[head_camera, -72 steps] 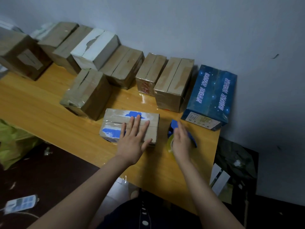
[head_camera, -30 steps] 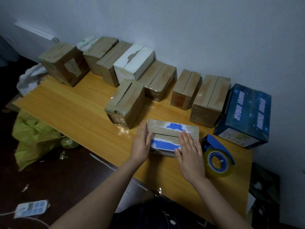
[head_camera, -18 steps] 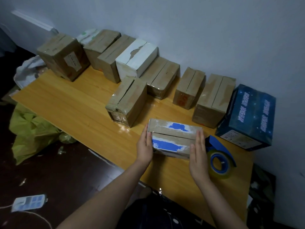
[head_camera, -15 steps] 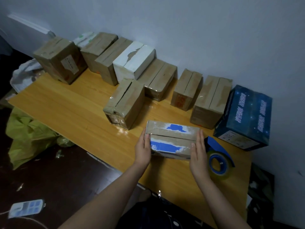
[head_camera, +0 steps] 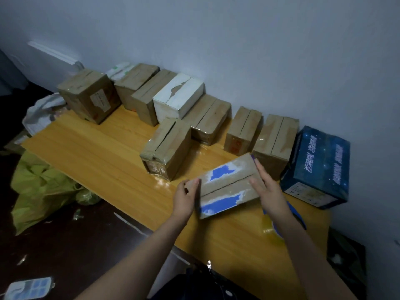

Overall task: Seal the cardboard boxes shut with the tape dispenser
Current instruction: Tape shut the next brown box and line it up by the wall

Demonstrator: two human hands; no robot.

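Holding a blue-patched brown cardboard box (head_camera: 227, 187), left hand (head_camera: 185, 199) in a clasping grip, right hand (head_camera: 267, 189) pressing flat-fingered; seam seemingly untaped, blue plastic tape dispenser (head_camera: 297, 214) idle.

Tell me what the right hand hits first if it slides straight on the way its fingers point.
Probably the small brown box against the wall. The right hand lies flat against the end of the blue-patched box, fingers aimed that way; nothing shows between them, though depth is unclear.

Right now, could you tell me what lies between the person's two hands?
The head view shows the blue-patched cardboard box between the left hand and right hand, one at each end.
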